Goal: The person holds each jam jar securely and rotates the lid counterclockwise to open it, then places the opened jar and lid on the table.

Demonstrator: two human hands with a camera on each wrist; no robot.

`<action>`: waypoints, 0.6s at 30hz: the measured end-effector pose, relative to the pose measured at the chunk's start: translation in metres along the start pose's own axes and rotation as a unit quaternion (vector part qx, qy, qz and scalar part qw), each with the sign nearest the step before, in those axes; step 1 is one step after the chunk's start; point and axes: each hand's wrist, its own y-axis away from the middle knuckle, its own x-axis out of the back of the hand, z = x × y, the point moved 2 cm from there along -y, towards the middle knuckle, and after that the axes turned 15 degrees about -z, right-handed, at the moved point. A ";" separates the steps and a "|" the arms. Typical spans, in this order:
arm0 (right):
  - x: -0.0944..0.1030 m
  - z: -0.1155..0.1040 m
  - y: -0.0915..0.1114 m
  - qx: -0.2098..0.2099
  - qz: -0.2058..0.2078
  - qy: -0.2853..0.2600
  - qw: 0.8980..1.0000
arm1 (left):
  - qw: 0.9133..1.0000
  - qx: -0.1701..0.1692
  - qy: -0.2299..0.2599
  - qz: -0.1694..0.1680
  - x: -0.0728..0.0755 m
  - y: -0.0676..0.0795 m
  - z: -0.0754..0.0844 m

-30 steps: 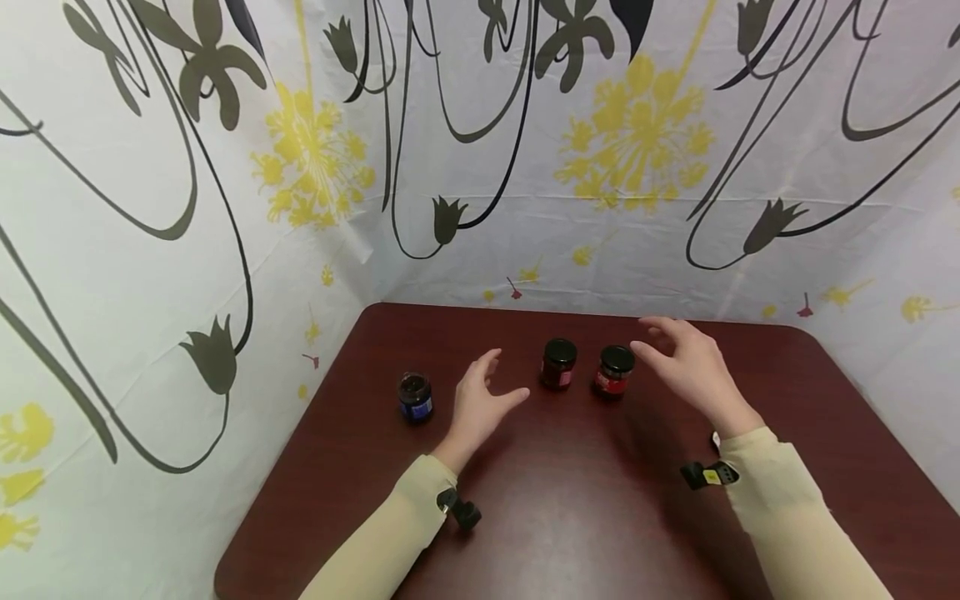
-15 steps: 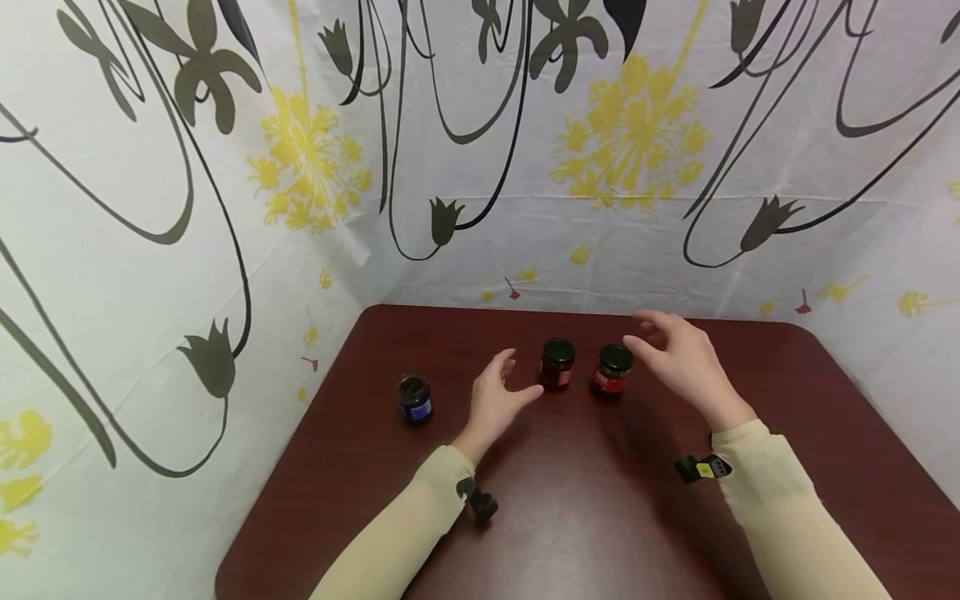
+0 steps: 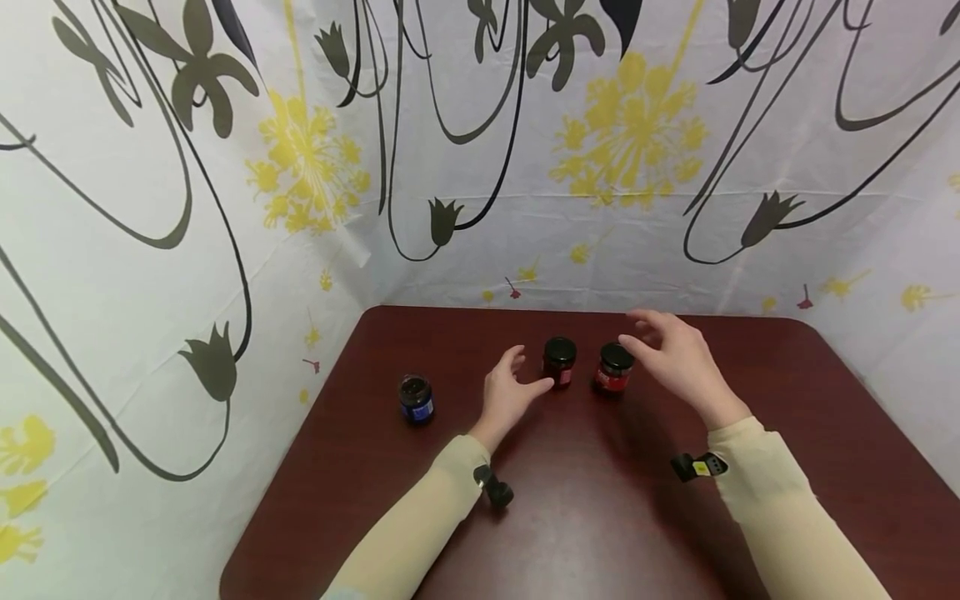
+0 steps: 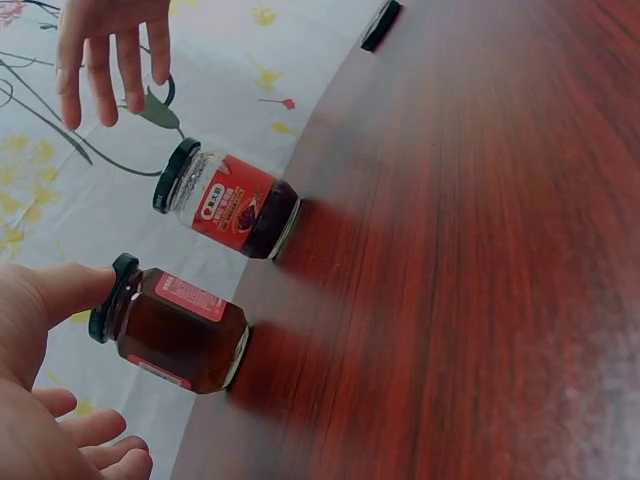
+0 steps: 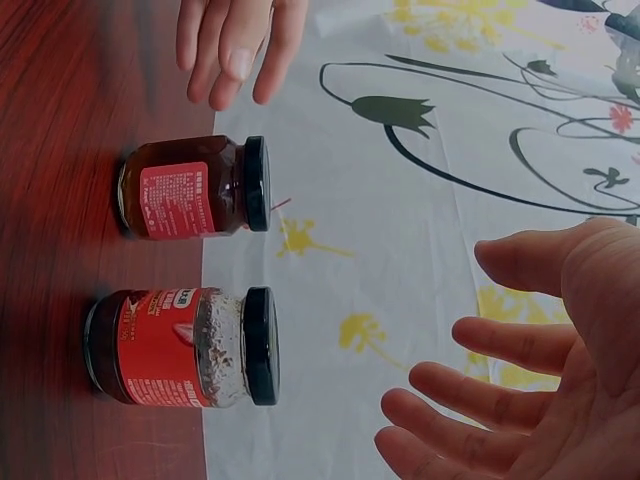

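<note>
A dark glass jar [image 3: 558,360] with a black lid and a pink label stands upright toward the back of the table. My left hand [image 3: 507,400] is just left of it with thumb and fingers spread. In the left wrist view the left thumb [image 4: 75,292] overlaps the edge of its lid. Beside that jar on the right stands another black-lidded jar [image 3: 613,369] with a red label, dark contents low in the glass. My right hand [image 3: 671,358] hovers at its right, fingers loosely bent and apart, holding nothing. Its thumb tip overlaps the lid's edge in the head view.
A jar [image 3: 416,400] with a blue label stands farther left on the dark red wooden table [image 3: 547,517]. A small flat black piece [image 4: 381,26] lies beyond the jars in the left wrist view. Patterned white cloth [image 3: 480,167] hangs behind the table.
My left hand has moved right, away from the blue-label jar and up to the pink-label jar. My right hand has shifted slightly left toward the red-label jar. The jars stay where they were.
</note>
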 end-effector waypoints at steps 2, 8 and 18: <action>-0.001 -0.001 -0.001 0.001 0.000 0.000 1.000 | 1.000 0.001 -0.001 0.000 -0.001 -0.001 0.000; -0.001 -0.003 -0.002 0.005 -0.003 0.000 1.000 | 1.000 0.008 -0.009 -0.004 -0.006 -0.008 -0.002; -0.003 -0.003 -0.002 0.002 -0.001 0.007 1.000 | 1.000 0.014 -0.021 -0.012 -0.013 -0.016 -0.007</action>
